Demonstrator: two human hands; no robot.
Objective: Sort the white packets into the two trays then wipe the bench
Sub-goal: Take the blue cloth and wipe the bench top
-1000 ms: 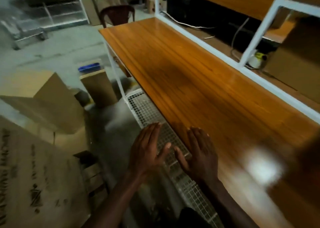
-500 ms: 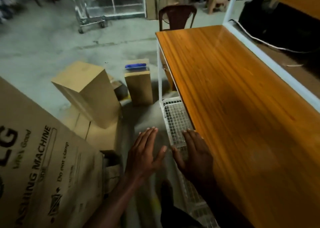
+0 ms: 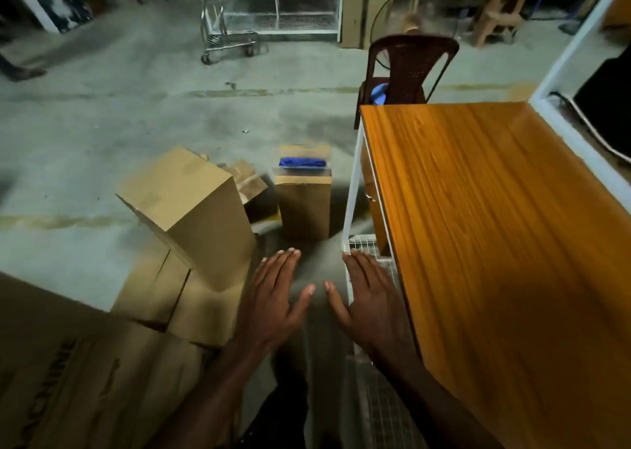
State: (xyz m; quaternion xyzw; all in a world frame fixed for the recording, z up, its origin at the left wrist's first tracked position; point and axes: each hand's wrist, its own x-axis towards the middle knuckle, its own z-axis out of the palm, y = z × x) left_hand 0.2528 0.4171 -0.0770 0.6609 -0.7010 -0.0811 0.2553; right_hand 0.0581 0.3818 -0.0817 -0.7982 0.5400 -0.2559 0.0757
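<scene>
Both held out flat with fingers straight, holding nothing: left hand [image 3: 273, 298], right hand [image 3: 372, 301]. Just right, wooden bench [image 3: 495, 243], long side running away. Further off, cardboard boxes [image 3: 191, 209], brown chair [image 3: 409, 69]. No white packets or trays in sight. Could trip on boxes, looking away.

Orange wood-grain surface [image 3: 495, 243] runs off right and bottom edges, grain motion-blurred. Large brown cardboard box [image 3: 68, 373] at lower left cropped, print smeared, unreadable. Dark red plastic chair [image 3: 411, 69] partly hidden behind the surface's far end. Blue item [image 3: 379, 93] on its seat too small to identify.
</scene>
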